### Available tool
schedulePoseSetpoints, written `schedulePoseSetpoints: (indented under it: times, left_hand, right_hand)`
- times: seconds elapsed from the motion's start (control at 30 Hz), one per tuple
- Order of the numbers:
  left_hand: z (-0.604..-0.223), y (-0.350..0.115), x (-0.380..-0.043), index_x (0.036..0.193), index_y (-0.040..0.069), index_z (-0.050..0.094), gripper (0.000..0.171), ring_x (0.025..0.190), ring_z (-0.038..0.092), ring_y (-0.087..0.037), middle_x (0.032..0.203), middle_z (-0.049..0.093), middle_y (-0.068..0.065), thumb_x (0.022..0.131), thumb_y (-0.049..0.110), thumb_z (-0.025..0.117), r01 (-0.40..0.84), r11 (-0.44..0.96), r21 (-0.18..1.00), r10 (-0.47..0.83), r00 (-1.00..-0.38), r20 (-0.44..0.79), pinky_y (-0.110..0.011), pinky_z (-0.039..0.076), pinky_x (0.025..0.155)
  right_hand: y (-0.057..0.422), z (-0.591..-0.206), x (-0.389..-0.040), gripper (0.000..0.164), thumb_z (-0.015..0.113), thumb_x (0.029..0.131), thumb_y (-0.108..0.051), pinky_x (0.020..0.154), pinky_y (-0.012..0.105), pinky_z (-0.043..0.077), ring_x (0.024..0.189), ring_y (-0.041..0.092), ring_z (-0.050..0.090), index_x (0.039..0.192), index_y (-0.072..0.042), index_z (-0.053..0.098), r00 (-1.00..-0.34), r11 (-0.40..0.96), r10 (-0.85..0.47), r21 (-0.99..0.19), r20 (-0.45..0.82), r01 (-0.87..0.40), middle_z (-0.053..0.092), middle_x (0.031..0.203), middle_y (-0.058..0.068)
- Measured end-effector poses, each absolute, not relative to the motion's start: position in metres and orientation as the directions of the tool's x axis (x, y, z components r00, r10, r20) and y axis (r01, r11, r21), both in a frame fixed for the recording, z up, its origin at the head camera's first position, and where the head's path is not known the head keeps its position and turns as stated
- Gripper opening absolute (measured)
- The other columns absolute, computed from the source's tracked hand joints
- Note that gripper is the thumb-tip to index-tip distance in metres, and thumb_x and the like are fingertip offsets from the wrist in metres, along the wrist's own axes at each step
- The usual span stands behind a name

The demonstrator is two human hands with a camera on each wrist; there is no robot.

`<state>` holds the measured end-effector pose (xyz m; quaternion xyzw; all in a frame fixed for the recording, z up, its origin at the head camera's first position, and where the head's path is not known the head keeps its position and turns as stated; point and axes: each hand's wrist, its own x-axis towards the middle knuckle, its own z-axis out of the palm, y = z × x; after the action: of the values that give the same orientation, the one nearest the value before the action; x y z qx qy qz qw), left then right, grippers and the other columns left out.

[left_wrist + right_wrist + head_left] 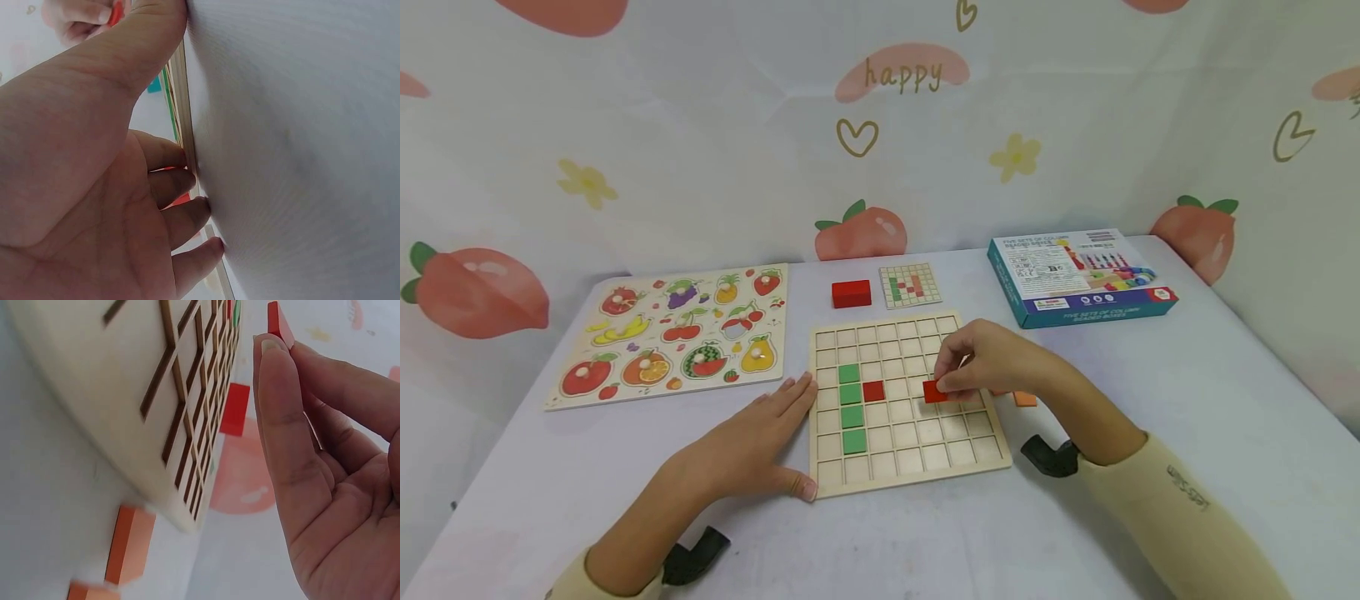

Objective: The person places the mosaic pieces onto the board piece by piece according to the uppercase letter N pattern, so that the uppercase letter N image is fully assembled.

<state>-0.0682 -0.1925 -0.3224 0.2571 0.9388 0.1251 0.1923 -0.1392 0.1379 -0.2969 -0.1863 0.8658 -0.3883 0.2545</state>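
A wooden grid board (pixel 913 482) lies in front of me. Several green square tiles (pixel 852 416) form a column in its left part, and one red tile (pixel 873 391) fills a cell beside them. Over the board's right half, my right hand (pixel 981 358) pinches another red square tile (pixel 932 392) between thumb and fingers. The right wrist view shows this tile (pixel 282 326) at the fingertips, raised off the grid. My left hand (pixel 748 446) rests with extended fingers and thumb along the board's left edge; its fingertips (pixel 199 209) touch the side in the left wrist view.
Orange blocks (pixel 1025 399) lie right of the board, partly hidden by my right arm. Behind it are a red block (pixel 851 293) and a small pattern card (pixel 910 286). A fruit puzzle board (pixel 651 327) sits at left, a toy box (pixel 1078 279) at back right.
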Motion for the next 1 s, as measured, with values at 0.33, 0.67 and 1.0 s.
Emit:
schedulePoseSetpoints:
  times: [0.33, 0.67, 1.0]
  left_hand:
    - [-0.322, -0.192, -0.067, 0.159, 0.001, 0.021, 0.129, 0.150, 0.015, -0.038, 0.165, 0.016, -0.016, 0.066, 0.073, 0.074, 0.435, 0.835, 0.338, 0.532, -0.795, -0.291, -0.058, 0.022, 0.117]
    - [-0.322, -0.192, -0.067, 0.159, 0.000, 0.020, 0.129, 0.150, 0.015, -0.038, 0.165, 0.016, -0.017, 0.067, 0.073, 0.074, 0.443, 0.832, 0.335, 0.537, -0.793, -0.287, -0.058, 0.022, 0.117]
    - [-0.322, -0.192, -0.067, 0.158, 0.000, 0.021, 0.129, 0.150, 0.016, -0.038, 0.165, 0.016, -0.017, 0.067, 0.073, 0.074, 0.444, 0.831, 0.335, 0.538, -0.794, -0.282, -0.058, 0.023, 0.117]
  right_hand:
    - [0.111, -0.307, -0.140, 0.004, 0.078, 0.087, -0.004, 0.068, 0.030, 0.058, 0.069, 0.018, 0.065, 0.085, -0.003, 0.074, -0.776, 0.619, -0.551, -0.774, -0.306, -0.134, 0.069, 0.077, 0.003]
    - [0.095, -0.314, -0.138, 0.012, 0.078, 0.086, -0.003, 0.064, 0.028, 0.057, 0.066, 0.016, 0.063, 0.079, -0.009, 0.071, -0.787, 0.660, -0.529, -0.737, -0.316, -0.147, 0.067, 0.074, 0.002]
    - [0.088, -0.313, -0.138, 0.010, 0.078, 0.086, -0.002, 0.063, 0.027, 0.057, 0.065, 0.016, 0.064, 0.081, -0.007, 0.071, -0.764, 0.669, -0.564, -0.715, -0.313, -0.201, 0.067, 0.072, 0.001]
